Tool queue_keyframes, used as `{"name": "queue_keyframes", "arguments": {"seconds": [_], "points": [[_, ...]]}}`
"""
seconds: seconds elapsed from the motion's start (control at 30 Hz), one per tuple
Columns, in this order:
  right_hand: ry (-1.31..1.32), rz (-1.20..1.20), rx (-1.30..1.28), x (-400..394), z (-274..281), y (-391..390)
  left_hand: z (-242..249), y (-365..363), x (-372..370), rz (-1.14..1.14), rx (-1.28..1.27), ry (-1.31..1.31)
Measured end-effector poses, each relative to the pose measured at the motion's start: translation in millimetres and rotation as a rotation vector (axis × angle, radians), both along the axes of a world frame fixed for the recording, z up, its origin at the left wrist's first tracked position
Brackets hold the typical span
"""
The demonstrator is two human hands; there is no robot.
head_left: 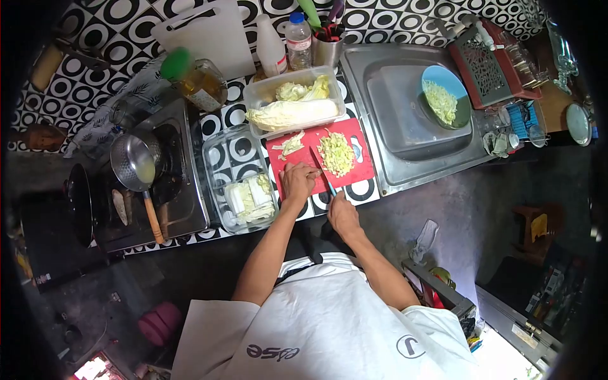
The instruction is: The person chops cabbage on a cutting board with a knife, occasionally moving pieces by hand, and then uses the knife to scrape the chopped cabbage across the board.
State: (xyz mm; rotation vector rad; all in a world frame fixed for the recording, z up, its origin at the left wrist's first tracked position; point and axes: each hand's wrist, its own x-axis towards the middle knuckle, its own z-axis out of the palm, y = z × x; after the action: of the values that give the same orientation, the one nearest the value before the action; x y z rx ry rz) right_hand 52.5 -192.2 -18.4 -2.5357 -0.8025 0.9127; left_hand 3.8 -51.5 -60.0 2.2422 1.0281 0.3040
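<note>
On a red cutting board (361,170), my right hand (343,215) grips a knife (327,179) by its light blue handle, the blade pointing away from me. My left hand (299,182) lies on the board just left of the blade, fingers bent over a small pale piece that is mostly hidden. To the right of the blade is a heap of chopped cabbage (336,154). A few cabbage strips (292,145) lie beyond my left hand. Behind the board, a plastic container (342,114) holds napa cabbage (292,115).
A clear container (212,183) with cut cabbage pieces stands left of the board. Farther left, a pan (130,166) with a wooden handle rests on the stove (183,215). At right, a blue bowl (465,114) of shredded cabbage sits in the steel sink (405,168). Bottles (299,44) line the wall.
</note>
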Motion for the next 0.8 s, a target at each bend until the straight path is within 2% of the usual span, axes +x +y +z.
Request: {"name": "queue_keyframes", "arguments": {"seconds": [0.07,0.37,0.67,0.8], "points": [[-0.025,0.033,0.050,0.0,-11.0,1.4,0.8,-2.5,-1.8,0.018,0.017,-0.046],[-0.021,0.017,0.023,1.4,-6.0,-5.8,4.9,-0.5,-1.4,-0.018,-0.013,0.039],[0.109,0.004,-0.011,1.1,34.5,-1.9,3.6,0.1,-2.0,-0.007,-0.038,0.008],[0.078,-0.038,-0.028,-11.6,13.6,-5.7,0.6,1.0,-1.8,-0.005,-0.018,0.007]]}}
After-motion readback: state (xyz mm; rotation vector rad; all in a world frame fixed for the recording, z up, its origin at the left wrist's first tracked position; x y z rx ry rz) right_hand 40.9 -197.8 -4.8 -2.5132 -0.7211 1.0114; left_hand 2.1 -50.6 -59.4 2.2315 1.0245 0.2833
